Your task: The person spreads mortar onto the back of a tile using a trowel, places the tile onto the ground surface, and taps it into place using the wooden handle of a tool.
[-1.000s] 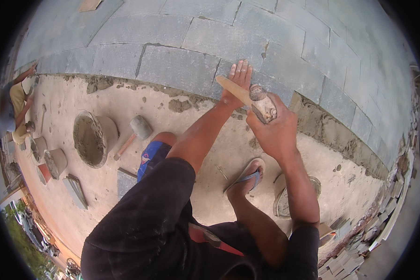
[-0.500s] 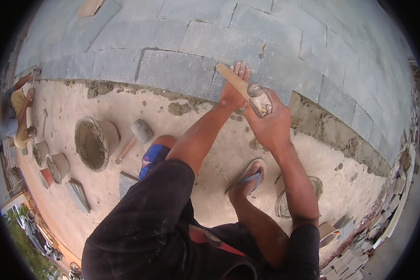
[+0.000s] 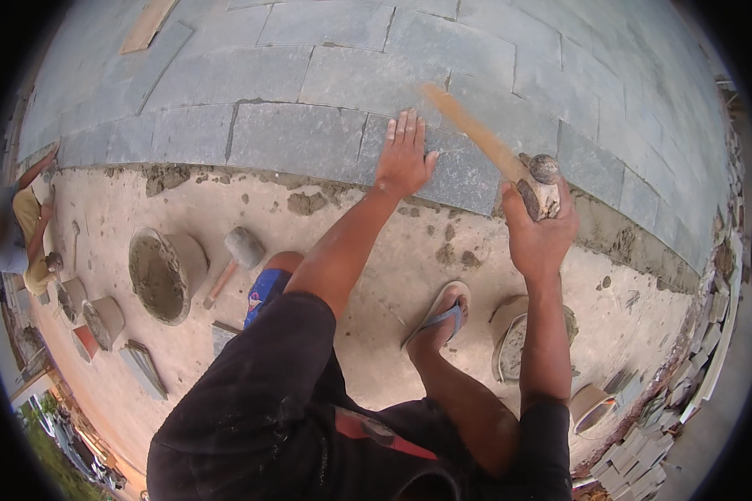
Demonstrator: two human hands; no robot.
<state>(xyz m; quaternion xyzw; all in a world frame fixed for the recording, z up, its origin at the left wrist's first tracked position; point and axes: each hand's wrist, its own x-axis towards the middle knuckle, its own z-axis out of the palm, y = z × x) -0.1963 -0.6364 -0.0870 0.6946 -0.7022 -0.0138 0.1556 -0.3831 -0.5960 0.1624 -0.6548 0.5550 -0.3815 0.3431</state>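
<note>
My left hand (image 3: 403, 159) lies flat on a grey stone tile (image 3: 464, 171) along the near edge of the tiled surface, fingers stretched out and thumb apart. My right hand (image 3: 543, 234) is closed around the worn, whitish, lumpy end of a wooden-shafted tool (image 3: 472, 125). Its long, flat brown shaft points away to the upper left, over the tiles, and is slightly blurred. Whether the shaft touches a tile I cannot tell. Right of that tile, past my right hand, runs a strip of wet mortar (image 3: 614, 230).
On the left stand a mortar bucket (image 3: 194, 259), a mallet (image 3: 244, 248) and smaller buckets (image 3: 109, 321). Another bucket (image 3: 510, 334) is beside my right forearm. A co-worker (image 3: 25, 217) crouches at the far left. Stacked tile pieces (image 3: 635, 463) lie lower right.
My right hand has moved right with the wooden-shafted tool, away from my left hand. My left hand, now in plain sight, has shifted slightly left. The view has shifted a little.
</note>
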